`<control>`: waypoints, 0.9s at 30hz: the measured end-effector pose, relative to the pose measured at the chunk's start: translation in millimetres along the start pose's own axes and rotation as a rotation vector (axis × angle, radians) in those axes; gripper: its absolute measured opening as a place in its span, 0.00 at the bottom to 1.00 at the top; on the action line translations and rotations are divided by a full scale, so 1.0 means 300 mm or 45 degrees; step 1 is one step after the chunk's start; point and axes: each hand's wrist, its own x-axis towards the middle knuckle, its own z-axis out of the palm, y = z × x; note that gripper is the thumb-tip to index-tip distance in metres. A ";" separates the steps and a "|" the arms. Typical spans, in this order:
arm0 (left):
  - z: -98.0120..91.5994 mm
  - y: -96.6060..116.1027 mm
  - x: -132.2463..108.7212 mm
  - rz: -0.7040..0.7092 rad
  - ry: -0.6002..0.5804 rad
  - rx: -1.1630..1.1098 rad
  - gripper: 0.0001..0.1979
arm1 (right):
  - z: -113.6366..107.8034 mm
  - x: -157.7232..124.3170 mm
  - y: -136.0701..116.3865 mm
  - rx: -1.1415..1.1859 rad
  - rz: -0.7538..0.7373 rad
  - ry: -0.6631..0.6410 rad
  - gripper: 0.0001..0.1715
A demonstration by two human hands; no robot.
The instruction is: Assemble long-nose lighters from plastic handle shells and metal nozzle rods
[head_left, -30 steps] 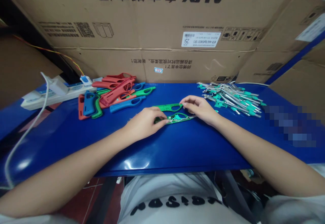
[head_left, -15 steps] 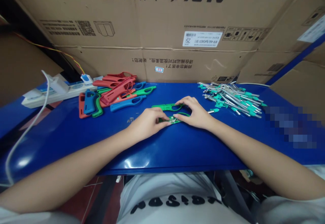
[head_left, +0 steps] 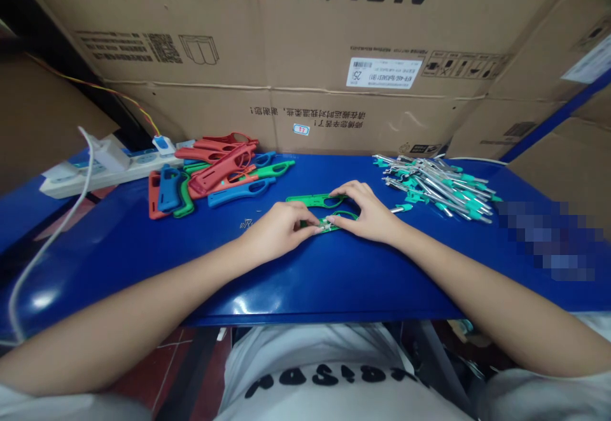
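Two green plastic handle shells lie at the middle of the blue table [head_left: 334, 281]. My left hand [head_left: 279, 227] pinches the left end of the nearer green shell [head_left: 334, 220], which carries a metal insert. My right hand [head_left: 367, 211] presses its fingers down on the right part of that same shell, covering most of it. The second green shell [head_left: 312, 200] lies flat just beyond my fingers, and my right fingertips touch its right end. A single metal rod with a teal tip [head_left: 401, 208] sticks out from under my right hand.
A heap of red, blue and green handle shells [head_left: 210, 173] sits at the back left. A pile of metal rods with teal tips [head_left: 436, 186] lies at the back right. A white power strip [head_left: 102, 166] with a cable rests at the far left. Cardboard boxes [head_left: 310, 58] wall off the back.
My right hand has slid left from the shell's end onto the nearer green shell and now presses on it. My left hand has stayed in place.
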 end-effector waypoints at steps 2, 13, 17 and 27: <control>0.000 -0.001 -0.001 0.005 0.002 -0.006 0.07 | 0.001 0.000 0.001 0.001 -0.003 -0.005 0.24; 0.010 -0.005 -0.001 0.011 0.065 -0.001 0.07 | -0.004 -0.002 -0.004 -0.008 -0.004 -0.038 0.24; 0.008 -0.005 0.000 0.000 0.073 -0.012 0.06 | -0.004 0.002 0.003 0.025 -0.009 -0.041 0.24; 0.007 0.005 0.002 0.003 0.044 0.036 0.06 | -0.013 0.004 0.000 0.094 -0.009 -0.084 0.24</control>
